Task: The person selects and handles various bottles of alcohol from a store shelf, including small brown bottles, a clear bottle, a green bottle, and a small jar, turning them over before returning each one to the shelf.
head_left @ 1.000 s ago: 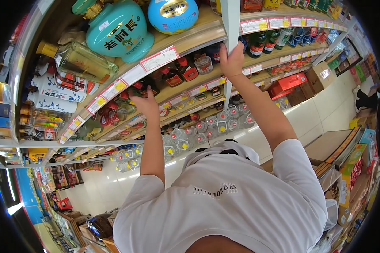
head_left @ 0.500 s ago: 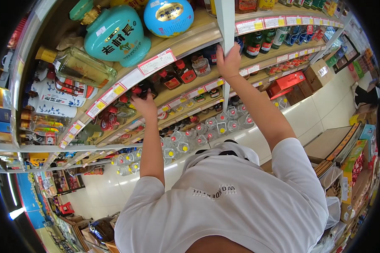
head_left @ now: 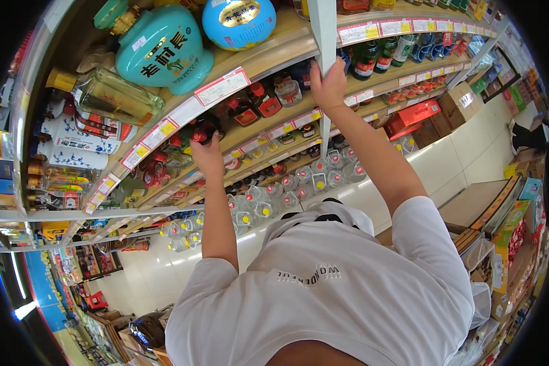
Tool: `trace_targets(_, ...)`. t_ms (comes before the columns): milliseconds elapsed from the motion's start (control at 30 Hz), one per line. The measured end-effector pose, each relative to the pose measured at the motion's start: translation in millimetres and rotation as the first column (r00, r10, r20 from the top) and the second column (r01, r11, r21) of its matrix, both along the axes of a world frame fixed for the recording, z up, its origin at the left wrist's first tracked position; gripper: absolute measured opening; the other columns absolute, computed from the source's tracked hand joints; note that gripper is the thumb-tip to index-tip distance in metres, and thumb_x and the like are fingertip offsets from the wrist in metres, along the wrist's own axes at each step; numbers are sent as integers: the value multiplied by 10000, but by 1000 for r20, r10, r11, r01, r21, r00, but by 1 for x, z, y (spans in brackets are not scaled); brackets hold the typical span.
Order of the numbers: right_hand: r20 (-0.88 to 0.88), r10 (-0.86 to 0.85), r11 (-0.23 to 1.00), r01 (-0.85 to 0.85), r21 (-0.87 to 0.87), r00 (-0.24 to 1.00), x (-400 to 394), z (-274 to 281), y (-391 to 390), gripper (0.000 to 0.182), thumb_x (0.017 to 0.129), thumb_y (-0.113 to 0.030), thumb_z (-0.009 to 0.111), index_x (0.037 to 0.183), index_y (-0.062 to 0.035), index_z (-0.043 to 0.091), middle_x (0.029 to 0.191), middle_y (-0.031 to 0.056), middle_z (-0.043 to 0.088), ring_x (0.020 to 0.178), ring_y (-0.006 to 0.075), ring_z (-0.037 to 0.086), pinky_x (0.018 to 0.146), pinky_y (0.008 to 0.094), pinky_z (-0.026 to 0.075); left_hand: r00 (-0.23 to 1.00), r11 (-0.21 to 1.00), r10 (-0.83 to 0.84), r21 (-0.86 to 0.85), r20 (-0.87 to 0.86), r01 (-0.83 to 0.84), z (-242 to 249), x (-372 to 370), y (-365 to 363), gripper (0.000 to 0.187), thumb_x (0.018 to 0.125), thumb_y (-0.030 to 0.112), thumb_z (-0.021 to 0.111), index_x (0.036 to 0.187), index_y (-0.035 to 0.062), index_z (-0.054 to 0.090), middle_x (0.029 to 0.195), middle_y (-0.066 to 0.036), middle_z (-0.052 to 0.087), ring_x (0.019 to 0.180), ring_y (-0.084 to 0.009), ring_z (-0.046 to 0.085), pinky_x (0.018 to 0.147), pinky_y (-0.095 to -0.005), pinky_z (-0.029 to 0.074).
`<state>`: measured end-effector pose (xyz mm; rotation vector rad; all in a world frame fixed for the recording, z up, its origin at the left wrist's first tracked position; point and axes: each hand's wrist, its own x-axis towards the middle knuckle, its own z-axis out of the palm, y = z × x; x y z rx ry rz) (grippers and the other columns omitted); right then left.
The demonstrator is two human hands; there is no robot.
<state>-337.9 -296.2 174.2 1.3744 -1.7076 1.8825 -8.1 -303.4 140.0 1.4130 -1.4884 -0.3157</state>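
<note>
My left hand (head_left: 208, 157) is closed on a small dark bottle (head_left: 205, 129) with a red cap, at the front of the shelf below the top display. Its fingers go partly out of sight around the glass. Dark red-labelled bottles (head_left: 244, 111) stand just to the right of it, beside a small clear jar (head_left: 288, 91). Farther right, my right hand (head_left: 328, 85) is wrapped round the pale shelf upright (head_left: 325, 36), thumb on one side and fingers on the other.
Overhead stand a big turquoise bottle (head_left: 161, 52) and a round blue one (head_left: 239, 23). Price tags (head_left: 222, 85) line the shelf edge. Clear plastic jugs (head_left: 262, 204) crowd the floor under the shelves. Cardboard boxes (head_left: 460, 102) sit at right, flattened cartons (head_left: 479, 201) nearer me.
My left hand has drawn slightly down and back toward me, and more of the red-capped bottle shows. My right hand stays on the upright. The whole view has shifted a little.
</note>
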Motion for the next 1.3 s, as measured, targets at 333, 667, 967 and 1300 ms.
trace_targets(333,35,20,1000,-20,11,999,0,0,1,393,858,-244,638,1099,13,464,911,216,577,797,409,591,684,466,469,994,996,-63,55,-91,69,-16,10,1,315,865,225,686,1006,-23,551,775,-90,629,611,-184,590,619,-326,482)
trace_targets(667,56,33,999,-35,26,998,-1,-1,0,399,852,-248,645,1094,14,468,917,218,578,795,410,593,676,466,471,990,991,-59,111,-128,74,7,-11,14,300,891,248,661,1028,2,558,799,-79,648,604,-152,642,557,-274,504)
trace_targets(967,64,60,997,-63,36,996,-1,0,2,403,846,-243,652,1097,13,469,925,217,577,799,416,588,674,463,471,994,995,-98,25,-56,99,16,-36,22,312,879,253,677,1044,10,572,768,-53,623,554,-136,593,522,-270,474)
trace_targets(1300,19,31,999,-30,-16,999,-1,0,0,406,846,-231,653,1100,26,468,903,214,581,779,406,593,669,449,476,951,914,-178,316,-253,255,111,-54,84,263,839,233,728,975,33,625,705,3,578,473,-62,464,431,-225,375)
